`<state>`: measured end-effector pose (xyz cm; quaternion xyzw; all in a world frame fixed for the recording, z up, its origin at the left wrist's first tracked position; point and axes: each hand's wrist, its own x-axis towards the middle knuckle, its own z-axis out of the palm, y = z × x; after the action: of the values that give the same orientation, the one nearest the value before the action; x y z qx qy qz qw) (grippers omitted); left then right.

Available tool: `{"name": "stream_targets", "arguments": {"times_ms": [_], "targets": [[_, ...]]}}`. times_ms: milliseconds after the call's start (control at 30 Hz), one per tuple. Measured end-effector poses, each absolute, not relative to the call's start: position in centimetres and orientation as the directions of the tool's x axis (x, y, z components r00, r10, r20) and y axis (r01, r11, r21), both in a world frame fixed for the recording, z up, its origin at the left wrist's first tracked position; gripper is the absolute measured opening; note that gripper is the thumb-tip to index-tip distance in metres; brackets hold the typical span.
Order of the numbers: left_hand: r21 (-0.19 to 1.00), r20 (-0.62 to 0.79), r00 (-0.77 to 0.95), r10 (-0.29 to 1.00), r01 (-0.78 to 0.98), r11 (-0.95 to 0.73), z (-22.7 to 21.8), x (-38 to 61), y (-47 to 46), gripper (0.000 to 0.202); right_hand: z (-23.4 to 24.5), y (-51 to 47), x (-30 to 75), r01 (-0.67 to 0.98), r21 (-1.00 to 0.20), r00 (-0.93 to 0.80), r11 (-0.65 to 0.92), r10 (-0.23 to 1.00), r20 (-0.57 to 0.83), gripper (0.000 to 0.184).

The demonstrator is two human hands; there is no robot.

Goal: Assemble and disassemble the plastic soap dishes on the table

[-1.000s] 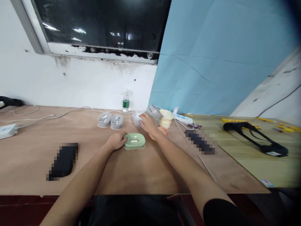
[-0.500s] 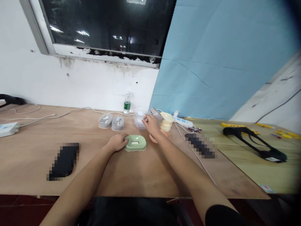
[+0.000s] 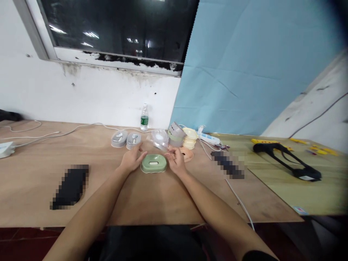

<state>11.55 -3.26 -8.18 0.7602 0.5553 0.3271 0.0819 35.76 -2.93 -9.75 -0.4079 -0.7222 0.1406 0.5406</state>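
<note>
A green oval soap box (image 3: 153,163) lies on the wooden table (image 3: 152,195) between my hands. My left hand (image 3: 132,159) rests at its left end, fingers loosely spread and touching it. My right hand (image 3: 174,159) is at the box's right end and pinches a clear plastic lid (image 3: 160,139), held tilted just above and behind the box.
Two grey boxes (image 3: 125,139) sit behind my left hand, with a water bottle (image 3: 144,117) further back. Stacked grey and yellow trays (image 3: 182,136), an orange piece (image 3: 187,153) and a white power strip (image 3: 208,138) lie to the right. A black item (image 3: 70,185) is at left.
My right hand has drawn back from the stack at the rear, bringing the clear lid towards the green box. My left hand has opened slightly beside the box.
</note>
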Motion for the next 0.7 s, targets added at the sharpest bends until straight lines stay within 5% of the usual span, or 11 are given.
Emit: {"name": "stream_targets", "arguments": {"times_ms": [233, 700], "targets": [[0.479, 0.461, 0.186, 0.868, 0.771, -0.419, -8.4, 11.7, -3.6, 0.055, -10.2, -3.1, 34.6, 0.252, -0.784, -0.122, 0.567, 0.823, 0.555, 0.039], [0.572, 0.475, 0.183, 0.860, 0.679, -0.461, -8.3, 11.8, -3.7, 0.060, -9.5, -2.4, 35.0, 0.310, -0.846, -0.074, 0.434, 0.898, 0.433, 0.042]]}}
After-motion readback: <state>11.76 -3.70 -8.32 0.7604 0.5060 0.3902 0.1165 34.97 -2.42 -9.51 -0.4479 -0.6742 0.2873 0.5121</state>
